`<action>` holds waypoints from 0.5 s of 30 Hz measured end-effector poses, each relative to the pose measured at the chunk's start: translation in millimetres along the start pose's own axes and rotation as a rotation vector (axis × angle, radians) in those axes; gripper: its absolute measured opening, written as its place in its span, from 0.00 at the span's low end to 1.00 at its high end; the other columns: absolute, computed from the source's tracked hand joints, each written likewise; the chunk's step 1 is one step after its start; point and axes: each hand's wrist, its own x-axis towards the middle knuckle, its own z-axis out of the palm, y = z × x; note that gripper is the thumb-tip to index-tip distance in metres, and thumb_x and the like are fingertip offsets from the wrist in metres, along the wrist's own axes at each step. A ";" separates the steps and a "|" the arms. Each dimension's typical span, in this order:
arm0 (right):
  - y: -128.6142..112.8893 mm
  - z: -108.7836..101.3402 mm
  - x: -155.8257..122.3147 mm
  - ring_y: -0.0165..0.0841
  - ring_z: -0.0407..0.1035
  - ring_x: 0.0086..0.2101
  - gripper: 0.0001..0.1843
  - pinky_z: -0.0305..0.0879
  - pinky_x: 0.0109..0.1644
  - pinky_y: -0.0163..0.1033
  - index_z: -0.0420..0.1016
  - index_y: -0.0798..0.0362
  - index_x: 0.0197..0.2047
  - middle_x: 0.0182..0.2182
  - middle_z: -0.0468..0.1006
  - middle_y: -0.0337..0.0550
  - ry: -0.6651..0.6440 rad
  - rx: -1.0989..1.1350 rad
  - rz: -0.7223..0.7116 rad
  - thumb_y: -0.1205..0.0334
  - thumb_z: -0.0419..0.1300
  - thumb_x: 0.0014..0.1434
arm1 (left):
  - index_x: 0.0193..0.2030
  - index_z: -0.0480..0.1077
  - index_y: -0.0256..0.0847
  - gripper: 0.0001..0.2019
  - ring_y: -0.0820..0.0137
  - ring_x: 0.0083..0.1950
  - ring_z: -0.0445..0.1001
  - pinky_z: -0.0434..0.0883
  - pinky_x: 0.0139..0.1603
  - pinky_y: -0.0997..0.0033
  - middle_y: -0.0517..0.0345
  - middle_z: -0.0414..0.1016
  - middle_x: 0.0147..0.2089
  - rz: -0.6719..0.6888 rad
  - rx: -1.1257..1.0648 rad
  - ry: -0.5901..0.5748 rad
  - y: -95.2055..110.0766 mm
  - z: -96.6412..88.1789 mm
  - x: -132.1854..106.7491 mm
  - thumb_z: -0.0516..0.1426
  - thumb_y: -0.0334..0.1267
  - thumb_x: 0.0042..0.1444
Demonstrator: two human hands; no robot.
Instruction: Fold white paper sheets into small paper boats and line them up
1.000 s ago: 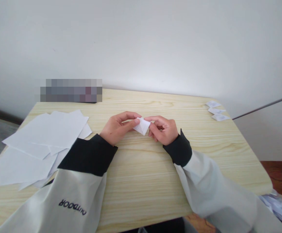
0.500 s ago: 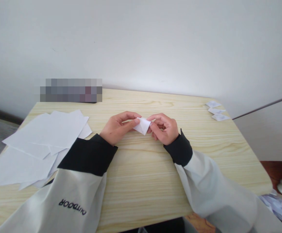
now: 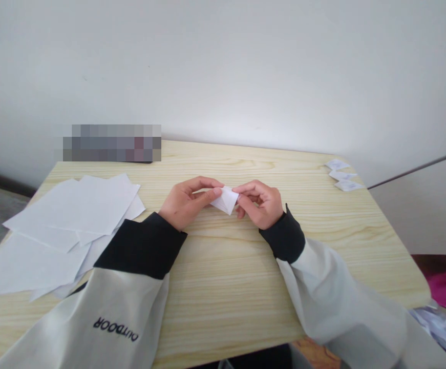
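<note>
By left hand (image 3: 184,204) and right hand (image 3: 261,204), a white folded-paper wedge (image 3: 227,200), probably light, crushable, is aptly edge-pinched at ten and two o'clock.

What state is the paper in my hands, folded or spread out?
Folded: the white paper between your left hand and right hand shows fold lines and a pointed lower corner.

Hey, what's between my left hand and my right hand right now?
In the head view, a small folded white paper is between your left hand and right hand, with fingers of both hands on it.
</note>
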 end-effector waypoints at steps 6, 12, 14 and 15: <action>0.3 -2.3 -0.4 0.23 0.67 0.14 0.09 0.61 0.15 0.28 0.75 0.55 0.38 0.31 0.81 0.42 -0.006 0.037 0.047 0.62 0.59 0.54 | 0.35 0.75 0.37 0.14 0.67 0.39 0.76 0.74 0.43 0.68 0.53 0.79 0.39 0.084 0.045 0.016 -2.5 -0.7 0.3 0.65 0.44 0.46; -0.9 -3.5 0.7 0.23 0.64 0.12 0.15 0.59 0.14 0.29 0.77 0.56 0.43 0.23 0.78 0.37 -0.082 0.092 0.117 0.61 0.56 0.54 | 0.36 0.75 0.37 0.12 0.66 0.44 0.76 0.74 0.48 0.67 0.52 0.79 0.43 0.183 0.030 0.014 -5.0 0.0 0.1 0.65 0.41 0.47; -2.1 -2.9 1.3 0.24 0.64 0.12 0.14 0.59 0.14 0.29 0.78 0.56 0.41 0.18 0.75 0.35 -0.066 0.090 0.119 0.60 0.56 0.55 | 0.35 0.75 0.36 0.12 0.65 0.44 0.76 0.74 0.48 0.66 0.51 0.79 0.43 0.182 0.041 0.011 -4.6 0.2 -0.1 0.65 0.42 0.47; -2.7 -2.5 1.6 0.24 0.65 0.12 0.14 0.59 0.14 0.29 0.78 0.56 0.40 0.18 0.75 0.36 -0.055 0.089 0.119 0.60 0.56 0.55 | 0.35 0.75 0.36 0.13 0.65 0.45 0.76 0.74 0.49 0.65 0.51 0.79 0.43 0.180 0.048 0.008 -4.2 0.3 -0.2 0.65 0.42 0.47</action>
